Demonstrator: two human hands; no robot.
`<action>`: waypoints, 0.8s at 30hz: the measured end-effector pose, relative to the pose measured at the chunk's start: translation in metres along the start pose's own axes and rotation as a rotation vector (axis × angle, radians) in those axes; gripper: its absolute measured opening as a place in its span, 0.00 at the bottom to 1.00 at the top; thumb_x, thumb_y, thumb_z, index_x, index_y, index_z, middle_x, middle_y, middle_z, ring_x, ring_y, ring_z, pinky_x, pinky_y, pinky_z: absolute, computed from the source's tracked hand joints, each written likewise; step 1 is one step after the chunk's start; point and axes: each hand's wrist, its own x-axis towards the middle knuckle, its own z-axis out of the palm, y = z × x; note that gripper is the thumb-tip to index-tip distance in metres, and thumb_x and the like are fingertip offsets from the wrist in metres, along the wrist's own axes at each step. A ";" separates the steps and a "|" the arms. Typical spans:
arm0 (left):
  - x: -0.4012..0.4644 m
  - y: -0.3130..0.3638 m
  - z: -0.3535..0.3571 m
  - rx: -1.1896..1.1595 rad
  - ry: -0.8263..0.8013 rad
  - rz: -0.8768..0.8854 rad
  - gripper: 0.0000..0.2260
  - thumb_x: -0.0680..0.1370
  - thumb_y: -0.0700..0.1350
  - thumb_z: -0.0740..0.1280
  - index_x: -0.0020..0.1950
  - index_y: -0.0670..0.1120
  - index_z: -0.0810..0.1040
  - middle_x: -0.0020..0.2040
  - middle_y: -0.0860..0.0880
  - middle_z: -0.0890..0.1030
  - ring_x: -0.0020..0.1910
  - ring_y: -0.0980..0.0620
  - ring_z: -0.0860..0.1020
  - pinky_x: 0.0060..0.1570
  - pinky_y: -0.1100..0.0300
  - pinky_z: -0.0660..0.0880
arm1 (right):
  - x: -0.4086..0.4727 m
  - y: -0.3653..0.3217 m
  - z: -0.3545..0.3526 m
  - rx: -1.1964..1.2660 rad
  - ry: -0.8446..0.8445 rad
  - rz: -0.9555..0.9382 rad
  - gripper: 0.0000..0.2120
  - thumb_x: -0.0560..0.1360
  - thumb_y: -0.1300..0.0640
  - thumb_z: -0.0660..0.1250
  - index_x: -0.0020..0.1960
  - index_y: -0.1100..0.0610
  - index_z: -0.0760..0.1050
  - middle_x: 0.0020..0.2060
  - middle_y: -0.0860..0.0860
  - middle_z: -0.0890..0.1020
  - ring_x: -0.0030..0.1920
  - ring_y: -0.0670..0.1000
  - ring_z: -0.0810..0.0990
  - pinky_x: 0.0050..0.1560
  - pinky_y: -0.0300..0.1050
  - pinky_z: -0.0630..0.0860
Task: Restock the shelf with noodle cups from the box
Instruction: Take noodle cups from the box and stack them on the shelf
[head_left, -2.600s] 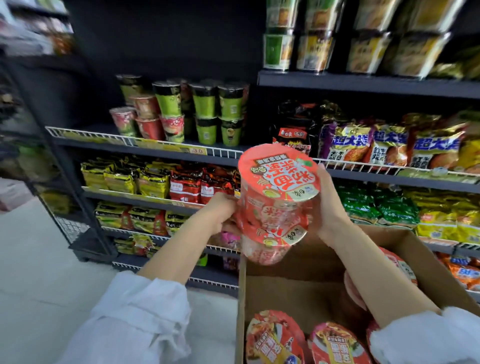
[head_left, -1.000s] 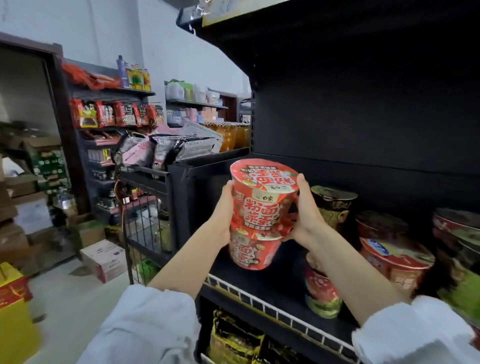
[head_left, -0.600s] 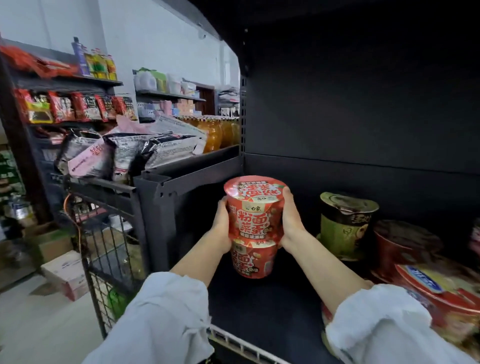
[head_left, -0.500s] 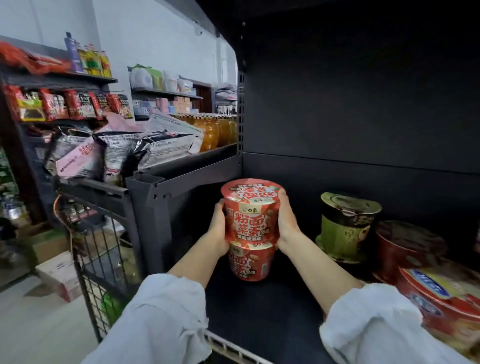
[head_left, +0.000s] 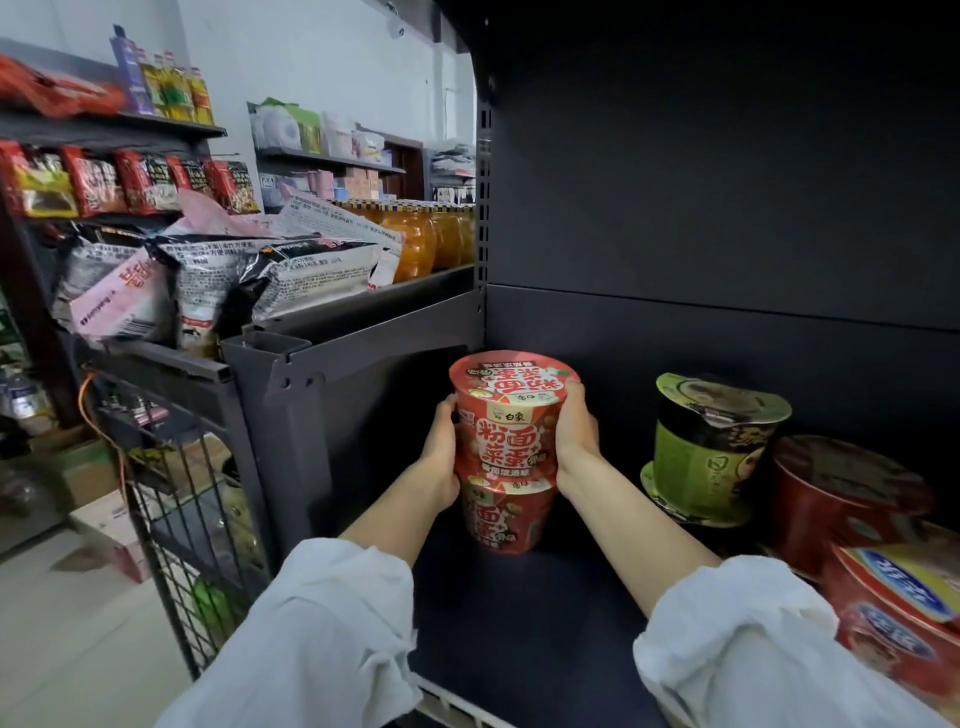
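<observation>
1. Both hands, left hand (head_left: 441, 457) and right hand (head_left: 576, 441), are clamping our stacked noodle cups (head_left: 511, 447) between the palms.
2. We're setting them down at the shelf (head_left: 519, 623) back, left of the green cup (head_left: 711, 447).
3. Next, we're judging: seat the stack, release.

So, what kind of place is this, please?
Most likely a small grocery or convenience shop. Dark metal shelving holds noodle cups, snack packets fill the next rack, and jars of orange preserves stand behind them.
</observation>
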 end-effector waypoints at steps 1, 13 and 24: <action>0.000 0.000 0.000 0.009 -0.003 -0.013 0.22 0.80 0.61 0.52 0.47 0.46 0.78 0.46 0.44 0.82 0.44 0.48 0.79 0.49 0.53 0.75 | 0.001 -0.001 -0.001 -0.008 0.006 0.007 0.32 0.76 0.34 0.50 0.67 0.56 0.70 0.56 0.56 0.80 0.54 0.56 0.79 0.54 0.52 0.76; -0.025 -0.011 0.011 0.508 0.454 0.520 0.12 0.79 0.45 0.60 0.62 0.44 0.70 0.61 0.44 0.73 0.61 0.46 0.72 0.62 0.49 0.71 | -0.035 -0.015 -0.017 -0.225 0.010 -0.052 0.26 0.79 0.42 0.53 0.73 0.55 0.62 0.66 0.53 0.73 0.63 0.55 0.73 0.55 0.48 0.70; -0.175 -0.033 0.061 0.909 0.111 0.875 0.06 0.78 0.41 0.63 0.53 0.44 0.77 0.41 0.53 0.78 0.43 0.52 0.78 0.45 0.60 0.73 | -0.176 -0.035 -0.130 -0.634 -0.027 -0.642 0.12 0.77 0.63 0.58 0.55 0.54 0.77 0.47 0.49 0.81 0.49 0.48 0.79 0.51 0.39 0.75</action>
